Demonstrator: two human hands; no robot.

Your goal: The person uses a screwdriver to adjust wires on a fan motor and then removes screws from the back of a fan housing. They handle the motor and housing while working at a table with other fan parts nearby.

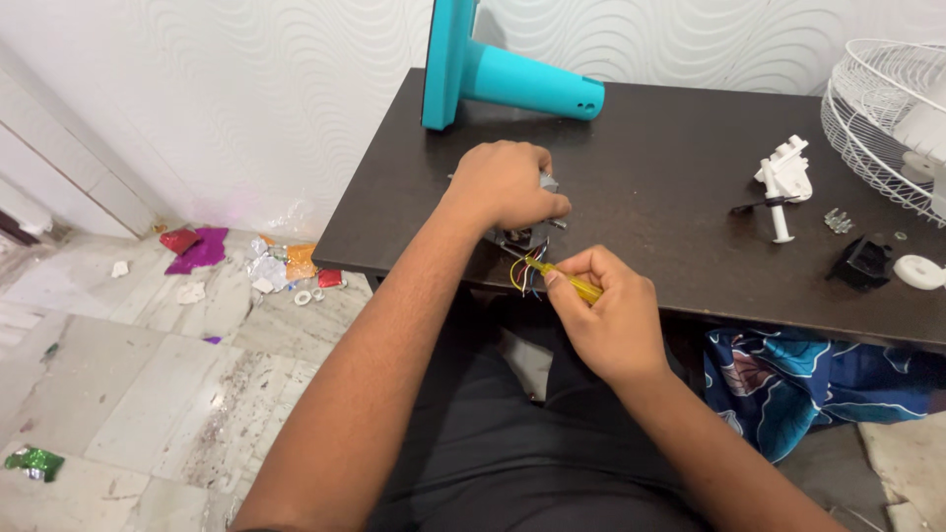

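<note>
My left hand [505, 185] is closed over a small grey metal motor part [526, 234] on the dark table [670, 187]. Thin coloured wires [522, 274] hang from that part over the table's front edge. My right hand [613, 313] grips a screwdriver with a clear yellow handle [574, 284], its tip pointing up-left at the underside of the motor part. Most of the motor is hidden under my left palm.
A teal fan base [493, 71] lies on its side at the back of the table. A white wire fan guard [887, 118] sits at the right, with a white plastic piece [785, 177], small screws [838, 221], a black part [865, 262] and a white knob [918, 272]. Blue patterned cloth [788, 384] lies below.
</note>
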